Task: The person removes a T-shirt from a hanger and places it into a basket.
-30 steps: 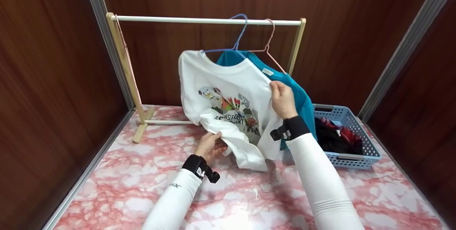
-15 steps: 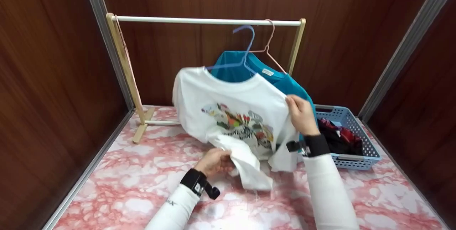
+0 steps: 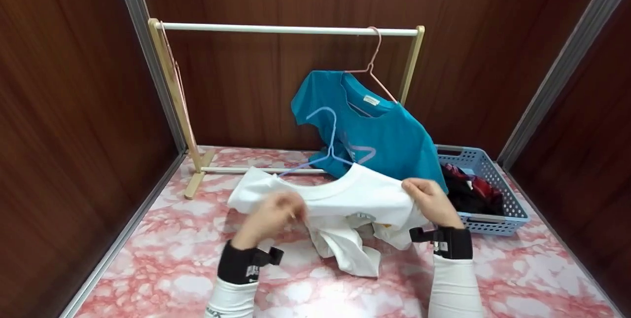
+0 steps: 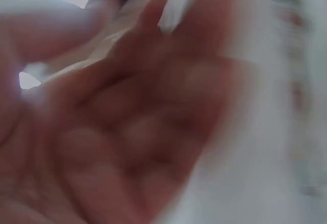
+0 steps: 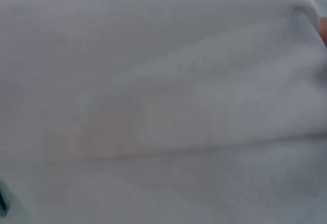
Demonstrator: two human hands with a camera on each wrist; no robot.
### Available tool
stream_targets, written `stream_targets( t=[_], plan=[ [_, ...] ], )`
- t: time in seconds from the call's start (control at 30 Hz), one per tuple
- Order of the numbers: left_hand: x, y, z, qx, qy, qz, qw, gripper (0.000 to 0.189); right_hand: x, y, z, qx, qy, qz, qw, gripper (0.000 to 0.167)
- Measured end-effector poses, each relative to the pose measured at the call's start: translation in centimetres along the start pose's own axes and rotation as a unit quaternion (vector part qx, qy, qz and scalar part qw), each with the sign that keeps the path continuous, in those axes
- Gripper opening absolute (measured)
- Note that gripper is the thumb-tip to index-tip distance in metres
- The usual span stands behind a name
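Steady the white cloth T-shirt (image 3: 340,200) under its blue wire hanger (image 3: 333,140).
Your right fingers (image 3: 419,189) pinch its edge; your left fingers (image 4: 204,40) curve loosely.

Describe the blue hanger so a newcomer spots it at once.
Find the clothes rack; in front of it, the right hand holds a white T-shirt. The blue hanger rises from that shirt's neckline, in front of a teal T-shirt. What sets it apart: the pink hanger hooks over the rail, while this blue one's hook is free.
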State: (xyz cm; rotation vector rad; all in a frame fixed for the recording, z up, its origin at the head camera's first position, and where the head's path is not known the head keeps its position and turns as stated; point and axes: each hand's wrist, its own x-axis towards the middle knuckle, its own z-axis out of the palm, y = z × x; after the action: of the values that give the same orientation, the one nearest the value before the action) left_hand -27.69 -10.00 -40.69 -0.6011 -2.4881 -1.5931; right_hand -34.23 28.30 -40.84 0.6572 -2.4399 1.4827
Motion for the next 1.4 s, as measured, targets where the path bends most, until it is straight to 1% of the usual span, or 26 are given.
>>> stream_targets(
  t=[0.03,0.07,0.1,0.13,0.17,0.2,0.23,0.27,0.3,0.37,0.43,0.5,0.53,0.6,0.67,0.73,0.77,0.83,0.93,1.0,1.1,1.2,1.23,1.3,1.33,1.4],
  plan=[
    [-0.1,0.1,-0.5,-0.006,0.072,0.026,0.9971,0.021,-0.2,0.2,0.0,0.005,-0.007,0.003,1.0000,0.027],
    [0.0,0.1,-1.0,0.002,0.141,0.046,0.9889,0.019,-0.3,0.3,0.1,0.011,-0.013,0.004,0.9999,0.027],
    [0.0,-0.2,-1.3,0.022,0.205,0.058,0.9767,0.019,-0.4,0.4,0.1,0.017,-0.019,0.004,0.9997,0.028],
    [0.1,-0.6,-1.7,0.046,0.254,0.065,0.9640,0.020,-0.5,0.6,0.0,0.032,-0.028,0.006,0.9991,0.029],
    [0.3,-1.2,-2.0,0.073,0.283,0.064,0.9542,0.022,-0.6,0.7,0.0,0.047,-0.037,0.006,0.9982,0.029],
    [0.4,-1.8,-2.2,0.107,0.300,0.050,0.9465,0.024,-0.6,0.8,0.0,0.063,-0.045,0.004,0.9970,0.030],
    [0.5,-2.4,-2.5,0.132,0.300,0.029,0.9444,0.027,-0.7,0.9,-0.1,0.081,-0.055,-0.001,0.9952,0.031],
    [0.5,-3.0,-2.7,0.150,0.285,0.001,0.9467,0.031,-0.7,1.1,-0.2,0.098,-0.066,-0.009,0.9929,0.032],
    [0.5,-3.5,-2.9,0.162,0.264,-0.024,0.9505,0.035,-0.8,1.2,-0.3,0.116,-0.077,-0.017,0.9902,0.032],
    [0.5,-4.2,-3.1,0.178,0.210,-0.072,0.9587,0.045,-0.9,1.4,-0.5,0.139,-0.099,-0.035,0.9846,0.032],
    [0.5,-4.5,-3.1,0.175,0.157,-0.095,0.9674,0.055,-1.0,1.5,-0.8,0.154,-0.117,-0.052,0.9797,0.030],
    [0.4,-4.5,-3.1,0.171,0.120,-0.098,0.9731,0.061,-1.0,1.6,-1.0,0.160,-0.129,-0.064,0.9765,0.030],
    [0.4,-4.4,-3.0,0.170,0.108,-0.098,0.9746,0.063,-1.1,1.6,-1.1,0.161,-0.134,-0.066,0.9756,0.030],
    [0.4,-4.3,-2.9,0.175,0.095,-0.099,0.9750,0.065,-1.2,1.7,-1.2,0.157,-0.136,-0.064,0.9761,0.030],
    [0.4,-4.3,-2.8,0.191,0.093,-0.104,0.9717,0.065,-1.2,1.8,-1.2,0.134,-0.131,-0.056,0.9807,0.031],
    [0.4,-4.4,-2.8,0.206,0.109,-0.101,0.9674,0.064,-1.1,1.8,-1.1,0.092,-0.117,-0.034,0.9884,0.030],
    [0.5,-4.4,-2.7,0.209,0.123,-0.093,0.9657,0.064,-1.1,1.7,-1.0,0.065,-0.109,-0.019,0.9917,0.029],
    [0.6,-4.6,-2.5,0.213,0.156,-0.060,0.9625,0.063,-1.0,1.5,-0.7,0.000,-0.094,0.015,0.9954,0.027],
    [0.7,-4.8,-2.2,0.226,0.210,0.005,0.9511,0.062,-0.9,0.9,0.3,-0.077,-0.064,0.052,0.9936,0.026],
    [0.8,-4.9,-2.0,0.235,0.236,0.050,0.9417,0.061,-0.6,0.1,1.3,-0.099,-0.038,0.058,0.9927,0.028],
    [0.9,-5.0,-1.6,0.243,0.257,0.103,0.9296,0.059,-0.3,-1.7,3.4,-0.092,-0.005,0.031,0.9952,0.032],
    [1.1,-5.1,-1.1,0.246,0.263,0.145,0.9216,0.058,-0.1,-3.7,5.7,-0.072,0.000,-0.014,0.9973,0.031],
    [1.2,-5.1,-1.0,0.247,0.262,0.156,0.9197,0.059,-0.2,-4.3,6.5,-0.065,-0.002,-0.029,0.9974,0.028],
    [1.3,-5.1,-0.7,0.248,0.256,0.173,0.9181,0.059,-0.2,-5.2,7.8,-0.039,-0.008,-0.050,0.9980,0.024],
    [1.4,-5.1,-0.6,0.246,0.251,0.177,0.9193,0.059,-0.3,-5.6,8.4,-0.024,-0.012,-0.056,0.9981,0.024],
    [1.4,-5.0,-0.4,0.243,0.244,0.179,0.9218,0.059,-0.4,-6.1,9.4,-0.004,-0.020,-0.054,0.9983,0.025]
  ],
)
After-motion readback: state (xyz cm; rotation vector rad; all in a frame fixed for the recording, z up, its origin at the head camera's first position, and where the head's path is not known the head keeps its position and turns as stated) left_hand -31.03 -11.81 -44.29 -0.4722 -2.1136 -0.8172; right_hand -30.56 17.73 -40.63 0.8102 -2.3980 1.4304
